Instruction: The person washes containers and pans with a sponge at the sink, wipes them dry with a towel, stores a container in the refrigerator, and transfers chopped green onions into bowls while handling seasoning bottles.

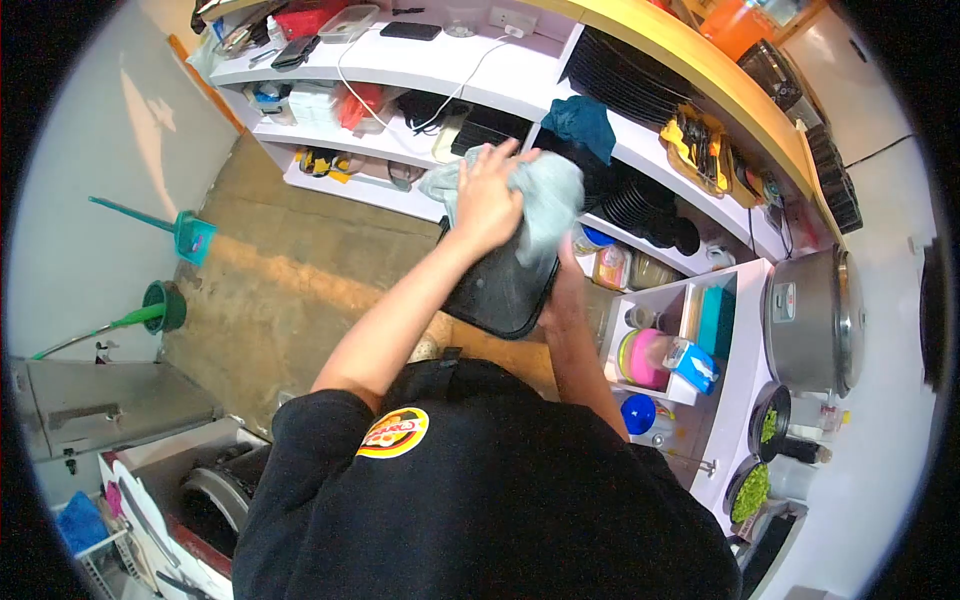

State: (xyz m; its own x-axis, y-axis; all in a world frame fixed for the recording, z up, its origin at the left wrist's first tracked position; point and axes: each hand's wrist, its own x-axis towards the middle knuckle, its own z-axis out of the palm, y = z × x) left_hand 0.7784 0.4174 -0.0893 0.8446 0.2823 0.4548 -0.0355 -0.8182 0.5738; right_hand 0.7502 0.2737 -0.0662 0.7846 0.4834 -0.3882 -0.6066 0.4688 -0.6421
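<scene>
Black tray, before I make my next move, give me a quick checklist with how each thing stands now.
1. Right hand on the black tray: ok, it is at the tray's right edge.
2. Left hand on the pale cloth: ok, it lies over the cloth with fingers extended.
3. Tray free of the cloth: not ok, the cloth covers its far end.
4. Near part of the tray uncovered: ok, its dark surface shows.
5. Tray surface beneath the cloth: cannot tell, it is hidden.
6. Tray's underside: cannot tell, it faces away from the camera.
</scene>
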